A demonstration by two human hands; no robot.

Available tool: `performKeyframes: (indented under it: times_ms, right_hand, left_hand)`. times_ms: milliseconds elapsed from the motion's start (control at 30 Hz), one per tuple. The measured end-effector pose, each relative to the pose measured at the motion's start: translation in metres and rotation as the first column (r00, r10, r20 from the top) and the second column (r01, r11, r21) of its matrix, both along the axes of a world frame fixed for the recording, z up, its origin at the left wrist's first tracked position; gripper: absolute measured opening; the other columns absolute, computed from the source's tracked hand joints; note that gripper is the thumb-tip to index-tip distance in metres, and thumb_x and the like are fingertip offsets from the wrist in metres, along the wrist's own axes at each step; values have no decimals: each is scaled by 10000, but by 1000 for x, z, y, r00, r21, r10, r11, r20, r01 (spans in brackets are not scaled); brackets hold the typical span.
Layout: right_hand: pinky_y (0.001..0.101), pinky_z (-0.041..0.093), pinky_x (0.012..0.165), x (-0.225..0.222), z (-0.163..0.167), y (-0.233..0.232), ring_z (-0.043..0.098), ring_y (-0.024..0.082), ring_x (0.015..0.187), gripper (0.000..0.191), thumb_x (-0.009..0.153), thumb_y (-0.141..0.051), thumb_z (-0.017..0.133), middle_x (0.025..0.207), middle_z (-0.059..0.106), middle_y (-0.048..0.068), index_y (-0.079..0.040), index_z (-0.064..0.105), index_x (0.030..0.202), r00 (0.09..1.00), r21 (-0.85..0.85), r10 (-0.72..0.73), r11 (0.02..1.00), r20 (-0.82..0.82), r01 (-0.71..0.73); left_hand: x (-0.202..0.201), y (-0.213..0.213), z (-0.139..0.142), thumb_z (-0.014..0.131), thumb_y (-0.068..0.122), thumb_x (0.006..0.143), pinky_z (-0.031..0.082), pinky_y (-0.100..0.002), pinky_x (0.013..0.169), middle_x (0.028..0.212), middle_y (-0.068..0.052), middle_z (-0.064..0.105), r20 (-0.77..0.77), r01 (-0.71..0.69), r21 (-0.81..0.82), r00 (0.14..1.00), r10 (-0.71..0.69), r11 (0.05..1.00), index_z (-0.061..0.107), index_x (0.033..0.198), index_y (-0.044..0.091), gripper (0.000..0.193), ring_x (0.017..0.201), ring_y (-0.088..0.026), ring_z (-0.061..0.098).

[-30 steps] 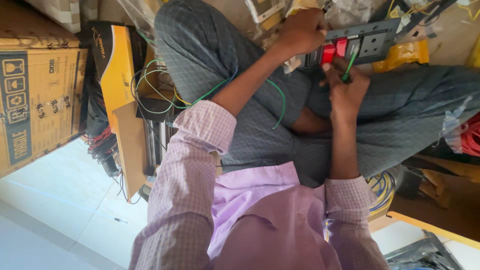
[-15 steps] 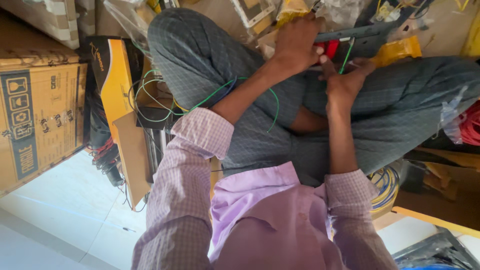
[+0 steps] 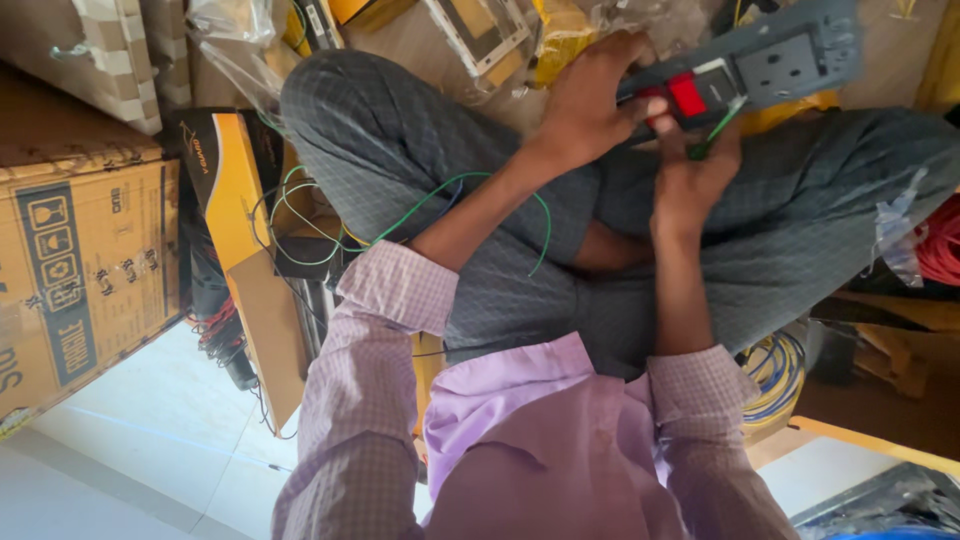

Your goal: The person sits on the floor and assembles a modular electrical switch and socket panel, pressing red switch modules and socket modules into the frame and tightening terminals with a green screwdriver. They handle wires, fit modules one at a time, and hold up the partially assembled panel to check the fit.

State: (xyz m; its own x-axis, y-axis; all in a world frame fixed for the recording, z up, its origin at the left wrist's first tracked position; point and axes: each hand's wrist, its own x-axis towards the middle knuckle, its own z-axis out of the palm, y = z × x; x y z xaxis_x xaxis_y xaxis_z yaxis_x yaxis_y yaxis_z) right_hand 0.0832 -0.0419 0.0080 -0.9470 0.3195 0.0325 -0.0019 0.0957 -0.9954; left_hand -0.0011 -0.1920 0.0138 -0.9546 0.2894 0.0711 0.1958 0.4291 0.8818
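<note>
Head view: at ten o'clock a brown cardboard carton (image 3: 75, 260); toward one o'clock the left hand (image 3: 585, 100) clamps a grey plastic switchboard with red switch (image 3: 760, 65), the right hand (image 3: 695, 175) beside it pinching a thin green wire (image 3: 715, 125).

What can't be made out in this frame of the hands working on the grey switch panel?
Head view, the only one:
- Left hand: its fingertips wrap behind the grey switch panel, so the grip is hidden.
- Right hand: holds a thin green tool; its tip and type are too small to tell.
- Panel's right end: cut off by the top edge.
- Green wire: its ends vanish behind the arm and trousers.
- Panel's rear wiring: faces away.
</note>
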Motion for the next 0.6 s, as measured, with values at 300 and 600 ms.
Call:
performKeyframes:
  times_ms: [300, 600]
  right_hand:
    - [284, 376, 549, -4, 6, 3, 500, 124, 642, 284, 987, -85, 804, 888, 643, 26, -7, 638, 1203, 917, -179, 70, 984, 393, 2]
    - [282, 564, 881, -6, -1, -1, 662, 111, 982, 295, 983, -17, 850, 1105, 714, 33, -6, 680, 1224, 969, -69, 65, 996, 237, -50]
  left_hand:
    - [2, 1, -15, 871, 227, 743, 523, -478, 863, 1022, -146, 692, 4, -116, -146, 993, 117, 983, 619, 1040, 67, 421, 1029, -390, 660]
    - [4, 5, -17, 874, 179, 712, 511, -499, 823, 993, -148, 677, 22, -127, -147, 991, 131, 981, 593, 1051, 60, 456, 997, -408, 647]
